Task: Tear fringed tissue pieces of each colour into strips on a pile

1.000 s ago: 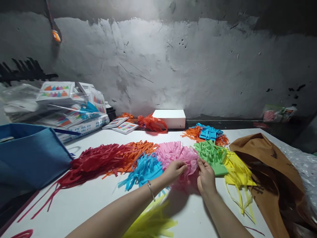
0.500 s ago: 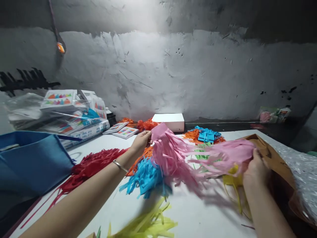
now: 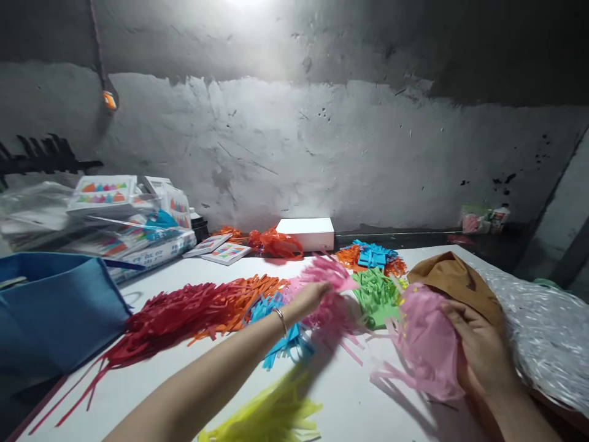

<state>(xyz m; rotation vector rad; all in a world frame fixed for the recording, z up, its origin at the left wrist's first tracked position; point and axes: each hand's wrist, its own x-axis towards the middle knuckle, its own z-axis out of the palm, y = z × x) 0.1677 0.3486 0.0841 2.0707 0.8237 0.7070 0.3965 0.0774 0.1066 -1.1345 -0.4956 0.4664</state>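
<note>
In the head view, my left hand [image 3: 313, 297] reaches over the middle of the table, closed on a pink paper tassel [image 3: 334, 313] whose strips swing in a blur. My right hand [image 3: 481, 347], farther right, pinches a second piece of pink fringed paper [image 3: 427, 347] by its uncut part. Its loose strips hang to the left, and small yellow bits show on it. Beneath my left hand lies a blue tassel [image 3: 288, 347]. A green tassel [image 3: 377, 294] rests between the two hands. Nearest to me is a yellow tassel [image 3: 271, 408].
Red tassels [image 3: 177, 316] and orange tassels [image 3: 257, 294] lie left of centre. A blue bag [image 3: 59, 307] and plastic-wrapped packs [image 3: 133, 224] stand at left. Behind is a white box [image 3: 306, 233]. On the right are a brown bag [image 3: 455, 279] and clear plastic wrap [image 3: 538, 331].
The pink paper stretched between my hands has come apart into two pieces. My left hand has moved right and down with one; my right hand has kept the other, now hanging lower.
</note>
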